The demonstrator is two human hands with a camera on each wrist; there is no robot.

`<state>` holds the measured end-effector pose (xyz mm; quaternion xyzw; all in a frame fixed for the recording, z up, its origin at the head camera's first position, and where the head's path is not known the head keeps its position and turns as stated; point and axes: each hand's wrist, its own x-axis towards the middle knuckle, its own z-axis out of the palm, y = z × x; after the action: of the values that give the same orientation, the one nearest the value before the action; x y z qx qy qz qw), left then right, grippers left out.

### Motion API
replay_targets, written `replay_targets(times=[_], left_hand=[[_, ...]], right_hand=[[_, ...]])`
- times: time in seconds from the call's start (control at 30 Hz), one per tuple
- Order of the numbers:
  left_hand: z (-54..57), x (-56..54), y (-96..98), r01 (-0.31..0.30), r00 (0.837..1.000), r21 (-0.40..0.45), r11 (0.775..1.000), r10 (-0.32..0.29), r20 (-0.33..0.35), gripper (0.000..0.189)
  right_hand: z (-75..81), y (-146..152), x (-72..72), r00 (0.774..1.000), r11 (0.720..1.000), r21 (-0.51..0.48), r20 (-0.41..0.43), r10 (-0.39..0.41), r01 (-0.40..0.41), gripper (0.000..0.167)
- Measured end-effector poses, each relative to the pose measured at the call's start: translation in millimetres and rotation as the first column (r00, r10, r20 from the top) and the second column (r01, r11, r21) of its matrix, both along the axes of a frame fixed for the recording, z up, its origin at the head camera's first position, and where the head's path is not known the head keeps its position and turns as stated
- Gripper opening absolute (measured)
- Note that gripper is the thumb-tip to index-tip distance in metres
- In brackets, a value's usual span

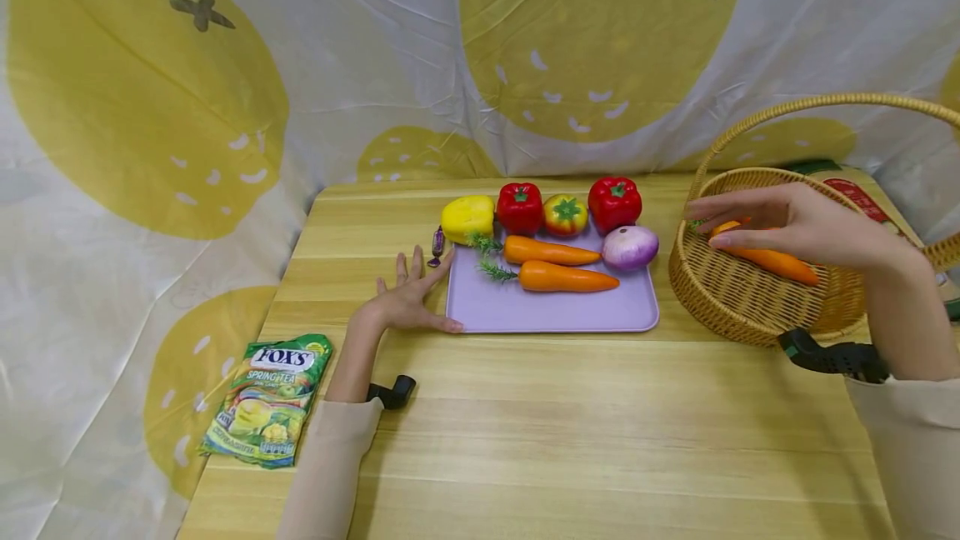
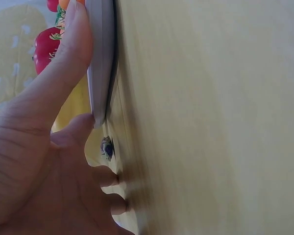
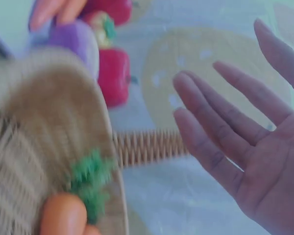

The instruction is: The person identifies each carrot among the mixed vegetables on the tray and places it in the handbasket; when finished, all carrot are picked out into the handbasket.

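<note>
My left hand [image 1: 408,302] spreads its fingers at the left edge of a lilac tray [image 1: 487,315], the thumb on the near corner. On the tray lie two carrots [image 1: 570,277], a purple onion [image 1: 630,247], a yellow pepper [image 1: 468,219], two red peppers [image 1: 615,203] and a yellow-red tomato-like vegetable [image 1: 565,215]. Above a wicker basket [image 1: 705,307] hovers my right hand [image 1: 817,223], fingers extended and holding nothing. Inside the basket is an orange carrot [image 1: 780,263]; a second orange piece beside it is partly hidden by the hand. Green leaves [image 3: 93,181] show there in the right wrist view.
A purple wrapped candy [image 1: 437,246] lies just left of the tray. Near the table's left edge is a green candy bag [image 1: 270,400]. The basket's tall handle [image 1: 825,100] arches over it. Behind the basket lies a red and green package [image 1: 862,198], partly covered.
</note>
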<state>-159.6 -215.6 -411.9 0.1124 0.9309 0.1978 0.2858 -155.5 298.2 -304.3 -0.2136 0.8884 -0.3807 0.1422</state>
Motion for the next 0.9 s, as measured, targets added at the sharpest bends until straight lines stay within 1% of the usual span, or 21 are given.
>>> replay_targets(times=[0.1, 0.13, 0.23, 0.3, 0.33, 0.43, 0.47, 0.53, 0.6, 0.7, 0.9], left_hand=[[0.4, 0.4, -0.2, -0.002, 1.000, -0.004, 1.000, 0.002, -0.001, 0.124], [0.4, 0.4, -0.2, -0.002, 1.000, -0.006, 1.000, 0.002, -0.002, 0.124], [0.7, 0.0, 0.4, -0.001, 1.000, -0.008, 1.000, 0.001, -0.005, 0.123], [1.1, 0.1, 1.1, -0.001, 1.000, -0.009, 1.000, 0.001, -0.007, 0.123], [1.4, 0.2, 1.3, -0.001, 1.000, -0.011, 1.000, 0.001, -0.006, 0.123], [2.1, 0.7, 2.2, -0.003, 1.000, -0.014, 1.000, 0.003, -0.004, 0.123], [2.3, 0.8, 2.6, -0.004, 1.000, -0.015, 1.000, 0.004, -0.002, 0.122], [2.0, 0.5, 2.9, -0.002, 1.000, -0.017, 1.000, 0.002, -0.001, 0.122], [1.6, 0.1, 3.1, -0.003, 1.000, -0.014, 1.000, 0.003, 0.001, 0.122], [1.5, -0.2, 2.9, -0.004, 1.000, -0.014, 1.000, 0.004, -0.001, 0.122], [1.5, -0.7, 2.6, -0.002, 1.000, -0.010, 1.000, 0.002, 0.001, 0.124]], right_hand=[[-4.0, -19, 3.6, 0.996, 0.995, -0.054, -0.023, 0.084, -0.085, 0.047], [-5.8, -26, 5.0, 0.995, 0.994, -0.057, -0.022, 0.094, -0.095, 0.048], [-12.5, -48, 5.9, 0.994, 0.992, -0.053, -0.026, 0.109, -0.110, 0.049], [-18.5, -61, 4.9, 0.994, 0.993, -0.058, -0.014, 0.105, -0.105, 0.049], [-22.1, -68, 3.8, 0.995, 0.992, -0.070, 0.002, 0.104, -0.104, 0.049], [-36.0, -86, -2.0, 0.991, 0.984, -0.122, 0.025, 0.135, -0.131, 0.049], [-40.4, -91, -3.4, 0.990, 0.983, -0.136, 0.042, 0.133, -0.126, 0.050], [-49.3, -102, -6.7, 0.989, 0.979, -0.154, 0.042, 0.143, -0.135, 0.051], [-57.4, -112, -9.5, 0.990, 0.980, -0.139, 0.007, 0.143, -0.141, 0.053], [-68.6, -126, -11.9, 0.992, 0.983, -0.132, -0.042, 0.123, -0.127, 0.056], [-87.4, -147, -13.6, 0.986, 0.987, -0.127, -0.143, 0.082, -0.101, 0.052]])
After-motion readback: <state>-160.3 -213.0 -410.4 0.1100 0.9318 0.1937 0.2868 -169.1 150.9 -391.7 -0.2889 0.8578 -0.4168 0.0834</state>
